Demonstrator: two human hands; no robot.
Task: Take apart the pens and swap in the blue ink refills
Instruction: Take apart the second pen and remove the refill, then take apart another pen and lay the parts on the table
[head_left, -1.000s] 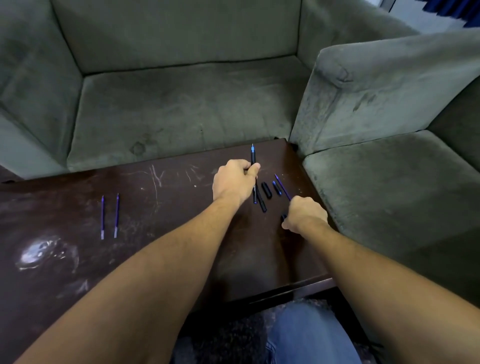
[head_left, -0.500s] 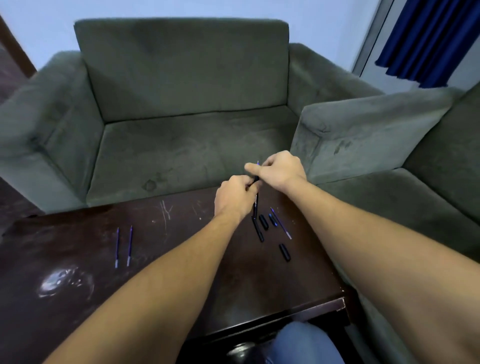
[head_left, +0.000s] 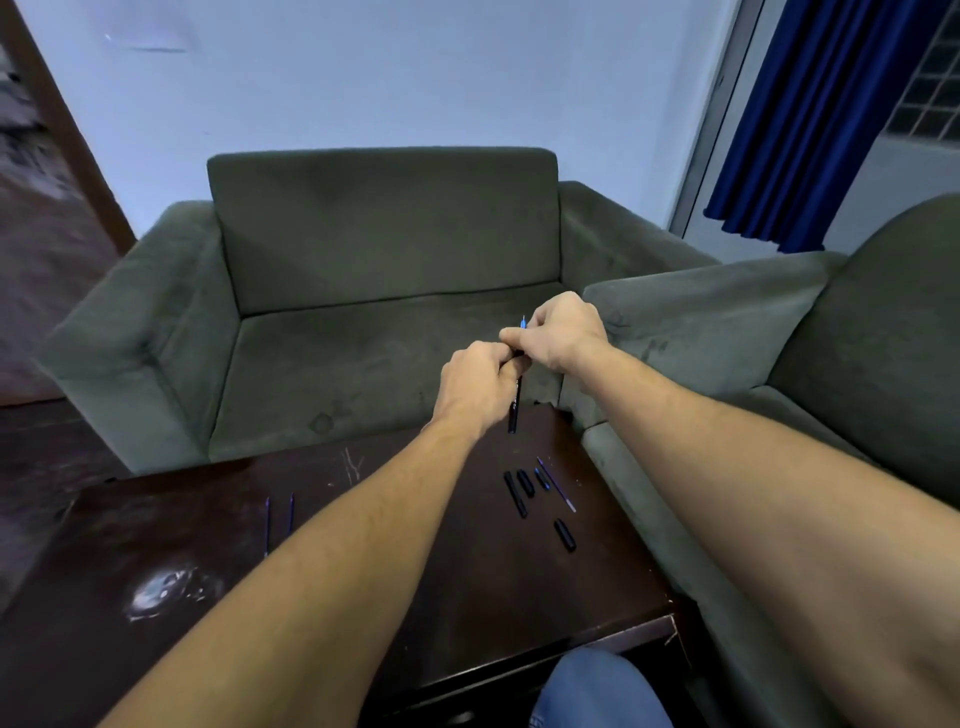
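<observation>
Lower left: two thin blue ink refills (head_left: 267, 522) lie on the scratched dark wooden table (head_left: 467, 597). Centre: left hand (head_left: 475, 379) curls round a slim black plastic pen (head_left: 514, 405), raised; right hand (head_left: 558, 332) pinches its blue-tipped top. Likely light, stiff, slick: grip the barrel. Grey-green fabric sofa (head_left: 384, 234) behind; blue curtain (head_left: 810, 119), upper right.

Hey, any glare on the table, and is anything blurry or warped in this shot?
Head view: a white glare patch sits on the dark table, front left; the door frame at the far left edge is smeared with blur; the pen gripped by the left hand and right hand looks fairly sharp; the wide lens stretches the forearms and slants the curtain.
</observation>
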